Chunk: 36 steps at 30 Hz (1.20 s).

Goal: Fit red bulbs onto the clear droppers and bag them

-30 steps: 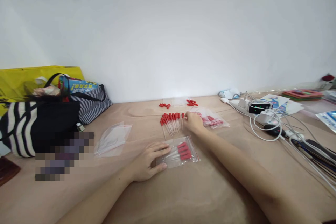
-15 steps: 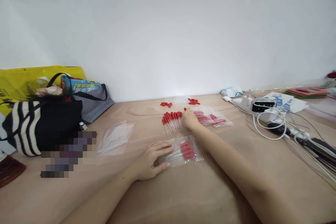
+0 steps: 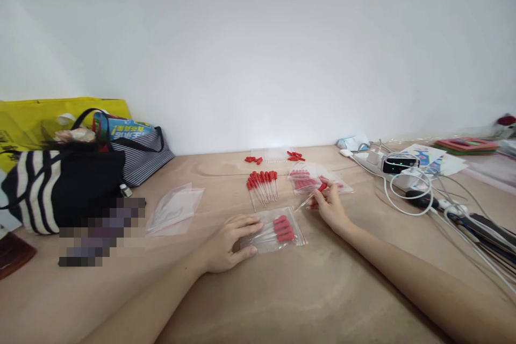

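My left hand [image 3: 228, 244] lies on the closed end of a clear zip bag [image 3: 268, 244], thumb and fingers apart. Inside that bag are several droppers with red bulbs [image 3: 285, 229], their bulbs toward the zip end at the right. To the right of the bag, my right hand [image 3: 330, 207] pinches one dropper [image 3: 322, 187] by its red bulb; its clear tip slants down-left toward the bag's opening. Beyond the bag, a row of loose droppers [image 3: 263, 185] lies side by side. Filled bags [image 3: 304, 177] sit just behind my right hand.
Flat bags [image 3: 175, 212] lie on the left of the table. Red bulbs [image 3: 253, 160] and more red pieces [image 3: 295, 156] lie near the wall. A striped black bag [image 3: 80, 188] stands far left; white cables and a power strip [image 3: 371, 164] spread at the right.
My right hand has come back from the dropper row, moving right and nearer, now with one dropper in it. My left hand has stayed on the zip bag.
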Each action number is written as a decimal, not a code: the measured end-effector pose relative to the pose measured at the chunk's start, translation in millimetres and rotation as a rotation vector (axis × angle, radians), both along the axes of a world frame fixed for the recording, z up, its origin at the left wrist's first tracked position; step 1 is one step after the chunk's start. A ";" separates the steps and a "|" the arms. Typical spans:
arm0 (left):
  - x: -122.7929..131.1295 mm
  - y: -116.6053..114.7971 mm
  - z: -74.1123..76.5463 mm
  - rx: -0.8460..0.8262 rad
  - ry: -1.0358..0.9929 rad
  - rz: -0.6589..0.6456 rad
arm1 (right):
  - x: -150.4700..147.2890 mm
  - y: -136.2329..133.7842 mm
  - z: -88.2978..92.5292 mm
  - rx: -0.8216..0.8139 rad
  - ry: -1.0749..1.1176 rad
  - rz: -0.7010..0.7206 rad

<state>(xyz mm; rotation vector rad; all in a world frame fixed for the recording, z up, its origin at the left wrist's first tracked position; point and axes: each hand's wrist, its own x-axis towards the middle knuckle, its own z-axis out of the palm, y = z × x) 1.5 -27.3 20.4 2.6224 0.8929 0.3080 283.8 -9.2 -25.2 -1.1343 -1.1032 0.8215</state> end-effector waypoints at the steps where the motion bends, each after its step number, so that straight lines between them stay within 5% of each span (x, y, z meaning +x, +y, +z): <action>1: 0.3 -0.5 0.8 -0.003 0.005 0.003 | -2.8 0.1 -0.7 0.004 0.020 0.013; 12: 0.8 -1.0 2.0 -0.025 0.007 0.009 | -11.5 -6.6 2.6 -0.118 0.256 0.206; 24: 1.1 -3.1 3.1 -0.013 -0.014 0.029 | -10.7 -16.0 17.2 -0.208 -0.051 0.511; 36: 0.4 -1.4 0.2 -0.018 -0.034 0.016 | -28.0 -2.3 13.4 -0.122 -0.160 0.546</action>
